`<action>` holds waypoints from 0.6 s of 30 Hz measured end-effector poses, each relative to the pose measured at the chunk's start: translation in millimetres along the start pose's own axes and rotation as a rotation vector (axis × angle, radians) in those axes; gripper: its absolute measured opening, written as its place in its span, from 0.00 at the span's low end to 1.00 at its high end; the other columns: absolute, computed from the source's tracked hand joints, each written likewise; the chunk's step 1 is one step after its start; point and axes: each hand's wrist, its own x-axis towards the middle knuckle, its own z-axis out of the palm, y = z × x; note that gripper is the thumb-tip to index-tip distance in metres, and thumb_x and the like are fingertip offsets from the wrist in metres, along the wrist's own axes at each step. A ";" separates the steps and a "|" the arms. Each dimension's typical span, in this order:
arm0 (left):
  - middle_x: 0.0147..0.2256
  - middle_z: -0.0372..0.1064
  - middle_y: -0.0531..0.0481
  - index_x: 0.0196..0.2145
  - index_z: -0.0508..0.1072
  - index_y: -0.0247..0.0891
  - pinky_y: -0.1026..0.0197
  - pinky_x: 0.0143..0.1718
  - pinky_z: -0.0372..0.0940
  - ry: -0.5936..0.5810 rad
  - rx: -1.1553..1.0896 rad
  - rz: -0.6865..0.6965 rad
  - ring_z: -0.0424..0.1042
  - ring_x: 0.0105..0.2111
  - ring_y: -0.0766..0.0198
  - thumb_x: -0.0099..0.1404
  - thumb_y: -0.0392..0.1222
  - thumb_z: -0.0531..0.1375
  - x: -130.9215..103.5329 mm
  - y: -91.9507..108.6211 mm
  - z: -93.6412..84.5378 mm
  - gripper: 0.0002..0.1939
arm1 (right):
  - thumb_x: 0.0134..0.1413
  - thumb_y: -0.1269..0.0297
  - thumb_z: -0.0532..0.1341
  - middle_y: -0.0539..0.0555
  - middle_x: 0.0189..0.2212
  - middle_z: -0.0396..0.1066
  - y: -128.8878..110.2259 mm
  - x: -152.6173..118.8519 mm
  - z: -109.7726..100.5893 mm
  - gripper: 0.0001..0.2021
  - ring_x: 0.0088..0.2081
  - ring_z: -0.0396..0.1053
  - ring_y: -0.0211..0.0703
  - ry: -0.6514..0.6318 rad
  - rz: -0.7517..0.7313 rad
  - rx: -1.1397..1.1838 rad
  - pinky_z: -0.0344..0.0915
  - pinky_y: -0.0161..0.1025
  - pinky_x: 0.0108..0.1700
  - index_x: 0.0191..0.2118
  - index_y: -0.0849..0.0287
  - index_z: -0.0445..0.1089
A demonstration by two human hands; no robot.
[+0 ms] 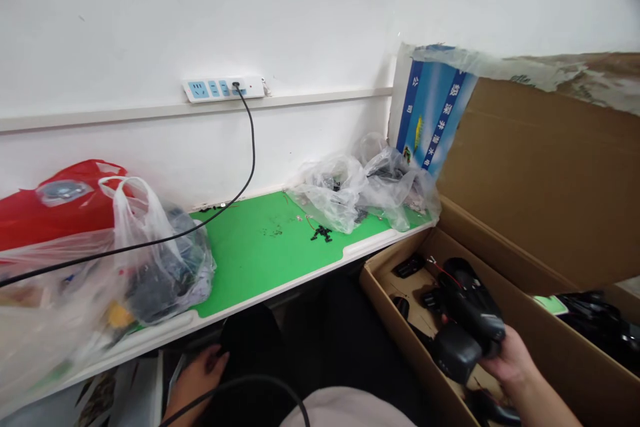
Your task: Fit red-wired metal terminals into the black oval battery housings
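- Over the cardboard box (575,350), in the head view, a black device (470,303) is held by the right hand (510,353), its fingers closed around the near end; whether the box's bottom is touched cannot be told.
- From that hand, the device's long axis is slanted toward the box's far left corner, with a blocky part (456,350) on its near side.
- Well left of the box, the left hand (203,373) is held low with curled fingers; whether anything is gripped cannot be told.
- Beneath and beyond the device, loose black parts (410,265) are contained in the box.
- Along the box's far right side, passage is blocked by a raised flap (540,180).
- Left of the box, clear bags (335,193) and small black pieces (321,234) are carried by the green surface (245,267).
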 end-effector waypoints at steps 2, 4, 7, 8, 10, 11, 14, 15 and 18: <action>0.30 0.73 0.48 0.35 0.74 0.40 0.53 0.41 0.66 -0.106 -0.058 0.053 0.73 0.34 0.50 0.42 0.59 0.63 -12.3 21.8 10.8 0.25 | 0.40 0.67 0.56 0.63 0.33 0.77 -1.2 0.3 6.6 0.13 0.39 0.75 0.54 0.010 -0.009 0.020 0.69 0.51 0.51 0.32 0.60 0.76; 0.31 0.72 0.48 0.37 0.74 0.39 0.55 0.40 0.66 -0.190 -0.197 0.087 0.72 0.34 0.54 0.42 0.60 0.64 -32.7 49.9 24.8 0.27 | 0.39 0.67 0.56 0.61 0.32 0.77 -5.1 0.0 12.3 0.14 0.39 0.75 0.55 0.010 -0.034 0.032 0.68 0.53 0.51 0.33 0.59 0.76; 0.36 0.72 0.45 0.41 0.71 0.36 0.60 0.32 0.65 -0.530 -0.445 0.018 0.71 0.31 0.59 0.45 0.60 0.66 -72.7 103.7 48.7 0.31 | 0.39 0.66 0.56 0.60 0.33 0.77 -13.4 -2.2 19.6 0.16 0.39 0.75 0.56 0.002 -0.104 0.017 0.68 0.55 0.51 0.36 0.58 0.76; 0.35 0.71 0.44 0.42 0.70 0.34 0.62 0.29 0.64 -0.637 -0.541 -0.012 0.70 0.29 0.62 0.47 0.60 0.65 -86.0 123.0 57.4 0.31 | 0.40 0.66 0.56 0.60 0.34 0.77 -16.6 -3.8 22.5 0.17 0.40 0.75 0.55 -0.009 -0.127 0.003 0.68 0.55 0.51 0.38 0.58 0.76; 0.37 0.70 0.41 0.44 0.67 0.33 0.63 0.31 0.64 -0.833 -0.742 -0.092 0.72 0.31 0.62 0.51 0.59 0.64 -108.6 160.3 77.0 0.30 | 0.42 0.65 0.56 0.60 0.36 0.77 -23.5 -8.7 30.6 0.18 0.41 0.74 0.55 -0.041 -0.152 -0.010 0.68 0.54 0.51 0.41 0.57 0.75; 0.39 0.70 0.39 0.47 0.65 0.33 0.62 0.34 0.65 -0.950 -0.815 -0.145 0.73 0.33 0.60 0.53 0.59 0.63 -117.2 177.5 88.2 0.32 | 0.42 0.65 0.56 0.60 0.37 0.76 -27.4 -12.1 36.1 0.18 0.41 0.74 0.55 -0.055 -0.156 -0.003 0.68 0.55 0.51 0.41 0.56 0.75; 0.46 0.66 0.30 0.56 0.57 0.30 0.54 0.42 0.66 -1.302 -0.842 -0.317 0.74 0.39 0.51 0.55 0.65 0.59 -132.9 222.8 126.2 0.42 | 0.42 0.65 0.57 0.60 0.36 0.76 -40.9 -25.8 57.5 0.18 0.41 0.74 0.55 -0.082 -0.172 0.044 0.67 0.56 0.51 0.41 0.57 0.74; 0.48 0.64 0.26 0.60 0.53 0.30 0.51 0.44 0.65 -1.385 -0.818 -0.366 0.74 0.40 0.48 0.53 0.67 0.59 -136.2 236.3 139.2 0.48 | 0.41 0.65 0.57 0.61 0.36 0.76 -46.1 -31.2 65.8 0.18 0.41 0.74 0.56 -0.090 -0.190 0.041 0.67 0.57 0.51 0.41 0.58 0.74; 0.54 0.54 0.17 0.66 0.35 0.30 0.43 0.47 0.62 -1.579 -0.781 -0.509 0.71 0.45 0.38 0.48 0.74 0.57 -145.0 274.1 171.9 0.63 | 0.42 0.63 0.56 0.62 0.36 0.76 -62.6 -48.9 92.5 0.18 0.42 0.73 0.58 -0.109 -0.262 -0.006 0.68 0.58 0.49 0.41 0.59 0.74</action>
